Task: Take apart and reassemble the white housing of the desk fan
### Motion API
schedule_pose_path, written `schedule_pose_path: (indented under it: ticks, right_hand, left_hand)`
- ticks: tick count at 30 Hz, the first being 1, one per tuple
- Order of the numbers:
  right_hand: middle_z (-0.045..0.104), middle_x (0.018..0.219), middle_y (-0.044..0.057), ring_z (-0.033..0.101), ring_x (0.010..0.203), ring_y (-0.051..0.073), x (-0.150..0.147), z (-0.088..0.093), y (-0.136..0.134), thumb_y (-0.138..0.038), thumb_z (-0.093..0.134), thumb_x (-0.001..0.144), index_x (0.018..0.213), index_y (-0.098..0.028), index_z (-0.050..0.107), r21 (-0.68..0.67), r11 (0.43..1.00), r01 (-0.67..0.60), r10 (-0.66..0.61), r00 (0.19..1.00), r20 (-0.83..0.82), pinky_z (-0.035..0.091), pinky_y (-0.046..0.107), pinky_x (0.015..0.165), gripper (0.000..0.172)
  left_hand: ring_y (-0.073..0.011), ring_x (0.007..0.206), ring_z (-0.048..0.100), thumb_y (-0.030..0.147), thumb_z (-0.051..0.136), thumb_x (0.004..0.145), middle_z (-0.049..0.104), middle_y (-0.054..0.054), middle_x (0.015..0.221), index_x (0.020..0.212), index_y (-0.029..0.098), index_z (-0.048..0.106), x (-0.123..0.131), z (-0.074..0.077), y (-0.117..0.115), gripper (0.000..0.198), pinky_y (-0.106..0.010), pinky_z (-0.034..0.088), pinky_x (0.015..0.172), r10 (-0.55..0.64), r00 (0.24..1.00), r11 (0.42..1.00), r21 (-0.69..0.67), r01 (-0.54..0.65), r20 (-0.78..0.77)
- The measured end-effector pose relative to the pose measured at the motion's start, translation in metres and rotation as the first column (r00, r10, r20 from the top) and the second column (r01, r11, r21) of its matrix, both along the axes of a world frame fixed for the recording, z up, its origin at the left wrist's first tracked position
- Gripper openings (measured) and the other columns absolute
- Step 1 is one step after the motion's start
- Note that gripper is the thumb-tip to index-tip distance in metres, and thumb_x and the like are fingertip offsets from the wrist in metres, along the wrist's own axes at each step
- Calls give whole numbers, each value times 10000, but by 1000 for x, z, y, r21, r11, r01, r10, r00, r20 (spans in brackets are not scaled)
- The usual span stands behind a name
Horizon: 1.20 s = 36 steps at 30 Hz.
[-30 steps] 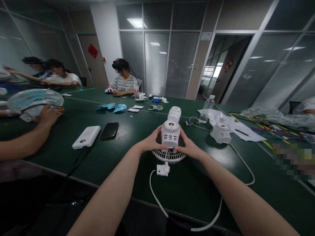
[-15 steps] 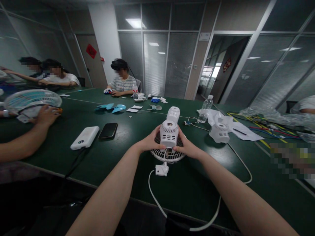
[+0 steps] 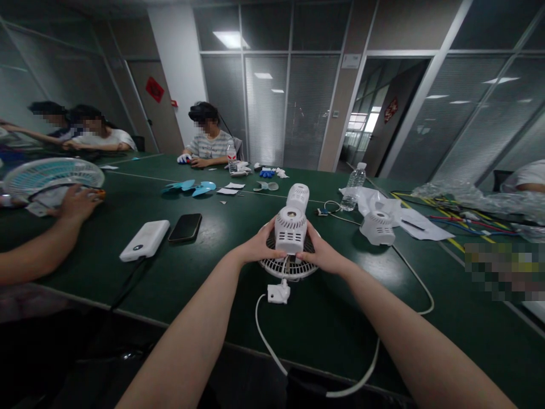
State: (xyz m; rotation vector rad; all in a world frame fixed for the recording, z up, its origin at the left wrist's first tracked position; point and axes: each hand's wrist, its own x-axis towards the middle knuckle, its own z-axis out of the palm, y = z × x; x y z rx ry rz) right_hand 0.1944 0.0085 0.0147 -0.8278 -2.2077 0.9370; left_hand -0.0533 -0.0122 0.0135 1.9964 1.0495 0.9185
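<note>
A white plastic motor housing (image 3: 290, 230) with slotted vents stands over a round white fan grille (image 3: 289, 270) in front of me. My left hand (image 3: 264, 244) grips the housing's left side, and my right hand (image 3: 319, 250) grips its right side, thumbs near its lower front edge. Behind it, a second white vented part (image 3: 298, 196) rises, partly hidden. A small white clip-like piece (image 3: 279, 292) on a cable lies just below the grille.
A power bank (image 3: 145, 240) and a phone (image 3: 185, 227) lie left. Another white housing (image 3: 378, 227), a bottle (image 3: 354, 187), paper and cables are right. A co-worker's hand (image 3: 79, 201) holds a large grille at far left. Blue fan blades (image 3: 203, 188) lie farther back.
The whole view has shifted slightly. Both hands keep the same hold on the housing, with no clear movement of the parts.
</note>
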Motion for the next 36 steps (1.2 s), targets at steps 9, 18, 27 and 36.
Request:
schedule_pose_path:
  ticks: [9, 18, 27, 36]
  right_hand:
    - [280, 1533, 124, 278, 1416, 306, 2, 6, 1, -364, 765, 712, 1499, -262, 61, -75, 996, -49, 47, 999, -16, 179, 536, 1175, 1061]
    - [251, 1535, 154, 258, 1421, 312, 5, 9, 0, -414, 796, 673, 1492, -244, 33, -119, 989, -88, 88, 996, -6, 162, 527, 1177, 1132]
    - [284, 1526, 117, 272, 1418, 302, -4, 4, -1, -420, 796, 668, 1477, -289, 93, -7, 1000, -4, 3, 995, -97, 188, 528, 1172, 1080]
    - [433, 1417, 135, 423, 1318, 325, 4, 16, -1, -420, 822, 627, 1452, -250, 186, -24, 999, 41, -40, 999, 32, 298, 563, 1115, 1055]
  left_hand:
    - [-333, 1415, 253, 352, 790, 633, 273, -121, 1537, 1506, 266, 87, 1, -4, 2, 1124, -555, 209, 1151, -25, 999, 999, 44, 24, 29]
    - [-341, 1411, 251, 353, 803, 611, 252, -136, 1535, 1506, 260, 51, 1, 2, 1, 1173, -561, 214, 1151, -54, 998, 998, 23, 54, 9]
    - [-361, 1405, 270, 357, 808, 606, 301, -135, 1520, 1514, 278, 39, 2, 5, -3, 1192, -586, 213, 1147, -45, 998, 998, 35, 46, -40]
    - [-347, 1389, 305, 378, 835, 558, 312, -150, 1512, 1499, 235, 155, 2, 3, -2, 1170, -546, 231, 1149, 14, 999, 998, 59, -11, -49]
